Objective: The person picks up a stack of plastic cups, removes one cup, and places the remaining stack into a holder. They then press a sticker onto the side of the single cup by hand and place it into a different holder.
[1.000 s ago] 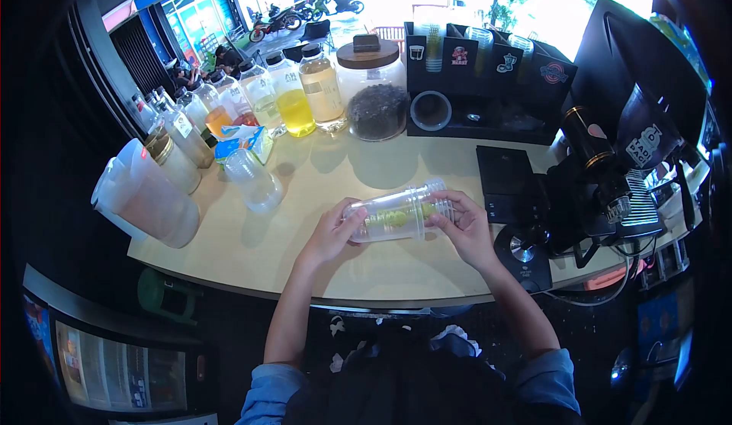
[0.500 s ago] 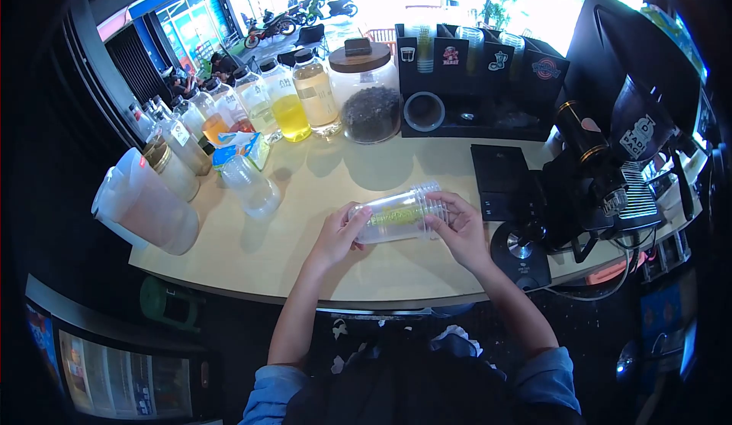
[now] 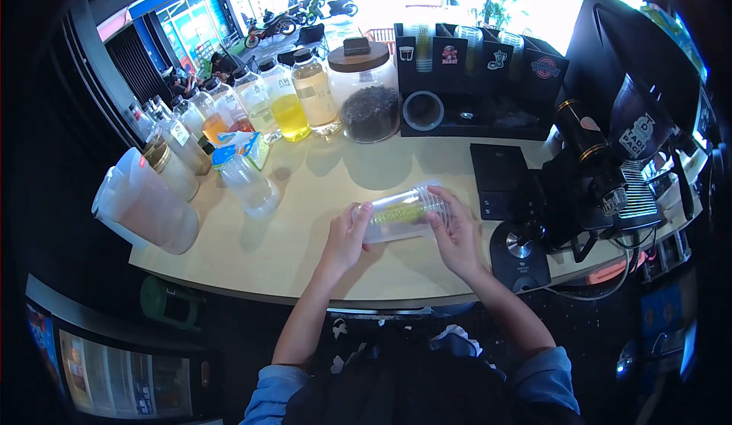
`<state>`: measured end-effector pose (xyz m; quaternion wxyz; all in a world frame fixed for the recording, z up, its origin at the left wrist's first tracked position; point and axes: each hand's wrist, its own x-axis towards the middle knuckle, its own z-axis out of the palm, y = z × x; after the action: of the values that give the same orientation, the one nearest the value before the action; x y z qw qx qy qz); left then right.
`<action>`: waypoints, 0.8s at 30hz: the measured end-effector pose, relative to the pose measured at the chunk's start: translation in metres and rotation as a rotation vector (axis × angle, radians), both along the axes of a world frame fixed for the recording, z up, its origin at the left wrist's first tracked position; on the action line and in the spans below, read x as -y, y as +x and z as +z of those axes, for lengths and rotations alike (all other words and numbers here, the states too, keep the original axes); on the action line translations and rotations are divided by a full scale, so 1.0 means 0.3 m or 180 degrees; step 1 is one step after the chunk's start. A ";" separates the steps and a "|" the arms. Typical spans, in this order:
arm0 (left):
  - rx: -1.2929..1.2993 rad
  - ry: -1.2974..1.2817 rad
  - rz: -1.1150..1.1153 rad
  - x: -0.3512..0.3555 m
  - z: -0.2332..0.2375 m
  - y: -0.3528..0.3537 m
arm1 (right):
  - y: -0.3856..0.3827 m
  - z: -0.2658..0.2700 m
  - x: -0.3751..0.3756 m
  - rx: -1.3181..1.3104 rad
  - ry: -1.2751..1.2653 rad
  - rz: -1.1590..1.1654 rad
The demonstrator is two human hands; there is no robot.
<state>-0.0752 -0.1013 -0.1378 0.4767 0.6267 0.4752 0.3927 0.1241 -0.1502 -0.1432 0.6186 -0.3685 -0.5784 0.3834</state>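
A stack of clear plastic cups (image 3: 398, 220) with yellow-green print lies sideways between my two hands, just above the wooden counter (image 3: 335, 268). My left hand (image 3: 348, 236) is closed around the base end, thumb on top. At the rim end, my right hand (image 3: 455, 230) grips the nested rims with thumb and fingers. The undersides of the cups and some fingertips are hidden. To the left, another group of clear cups (image 3: 252, 187) leans against a blue and white packet (image 3: 242, 150).
Syrup bottles (image 3: 290, 110) and a wood-lidded jar (image 3: 370, 108) line the back. A black cup organizer (image 3: 488, 89) stands beside them. Pitchers (image 3: 149, 204) occupy the left; a black scale (image 3: 499, 181), tamper (image 3: 520, 244) and espresso machine (image 3: 640, 196) are at right.
My left hand has shifted slightly right along the stack of cups, its thumb now more upright. My right hand has tilted a little and keeps hold of the rims.
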 end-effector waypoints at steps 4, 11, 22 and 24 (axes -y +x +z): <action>0.0011 0.0177 0.0047 -0.001 0.022 0.012 | 0.003 0.027 0.005 0.0955 0.0306 -0.0410; 0.0391 0.0452 0.0248 -0.040 -0.002 0.051 | -0.033 0.012 -0.026 0.1125 0.0358 -0.0670; 0.1578 0.0578 0.0135 -0.163 0.155 0.117 | 0.055 0.167 -0.126 0.0883 0.0293 -0.0213; 0.2030 0.0569 0.0025 -0.183 0.234 0.158 | 0.084 0.230 -0.163 0.0844 0.0342 -0.0176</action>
<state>-0.0278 -0.0463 -0.0677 0.5431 0.5097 0.2680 0.6111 0.1494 -0.1012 -0.0740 0.5660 -0.3981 -0.6643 0.2827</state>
